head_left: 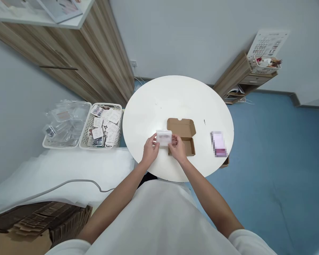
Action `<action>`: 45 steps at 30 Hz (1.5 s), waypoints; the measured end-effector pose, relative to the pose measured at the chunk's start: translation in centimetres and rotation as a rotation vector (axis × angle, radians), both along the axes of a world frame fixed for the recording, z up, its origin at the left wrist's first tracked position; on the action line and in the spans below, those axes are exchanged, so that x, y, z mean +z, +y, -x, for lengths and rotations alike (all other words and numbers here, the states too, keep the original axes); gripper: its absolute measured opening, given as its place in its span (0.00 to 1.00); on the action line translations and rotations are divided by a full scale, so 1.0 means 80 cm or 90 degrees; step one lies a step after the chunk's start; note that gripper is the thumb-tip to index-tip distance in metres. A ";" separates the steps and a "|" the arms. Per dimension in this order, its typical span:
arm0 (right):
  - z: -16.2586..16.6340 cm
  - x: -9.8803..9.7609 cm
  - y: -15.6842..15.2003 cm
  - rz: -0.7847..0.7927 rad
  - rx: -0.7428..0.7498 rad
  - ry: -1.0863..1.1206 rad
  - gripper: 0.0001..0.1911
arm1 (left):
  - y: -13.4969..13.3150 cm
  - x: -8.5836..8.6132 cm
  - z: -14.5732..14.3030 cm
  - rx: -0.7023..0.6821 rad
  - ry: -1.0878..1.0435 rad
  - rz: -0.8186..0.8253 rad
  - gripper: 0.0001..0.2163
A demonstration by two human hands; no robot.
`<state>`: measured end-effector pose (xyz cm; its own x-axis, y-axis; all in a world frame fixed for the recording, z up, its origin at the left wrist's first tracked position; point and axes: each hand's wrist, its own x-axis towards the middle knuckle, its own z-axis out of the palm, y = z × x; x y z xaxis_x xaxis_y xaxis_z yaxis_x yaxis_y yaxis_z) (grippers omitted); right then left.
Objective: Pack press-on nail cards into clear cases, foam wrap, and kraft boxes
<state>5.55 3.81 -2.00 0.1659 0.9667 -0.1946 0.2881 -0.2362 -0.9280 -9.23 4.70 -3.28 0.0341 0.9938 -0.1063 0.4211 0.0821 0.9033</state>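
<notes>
Between my two hands I hold a small clear plastic case (164, 137) with something faintly pinkish inside that I cannot make out. My left hand (150, 148) grips its left end, thumb in front and fingers behind. At the right end my right hand (177, 148) closes on it the same way. Just behind and to the right, a brown cardboard box (181, 128) lies on the round white table (175, 95) with its lid flipped back. My right hand covers part of the box's near left side.
A pixelated pink-and-white item (218, 143) lies at the table's right. To the left stand white baskets, one with printed cards (106, 124), one with clear plastic packaging (66, 120). Flattened cardboard (42, 219) is stacked at lower left. A wooden cabinet (103, 46) rises behind the baskets.
</notes>
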 end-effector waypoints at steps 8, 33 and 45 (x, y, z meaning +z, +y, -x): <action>-0.102 -0.008 -0.025 0.015 0.019 -0.094 0.20 | -0.006 -0.006 -0.091 -0.095 0.076 0.003 0.21; -0.113 -0.065 -0.044 0.068 0.254 -0.413 0.13 | -0.042 -0.046 -0.114 -0.232 0.261 0.114 0.21; -0.179 -0.047 -0.016 0.016 0.042 -0.247 0.17 | -0.007 -0.023 -0.077 -0.012 0.130 0.068 0.18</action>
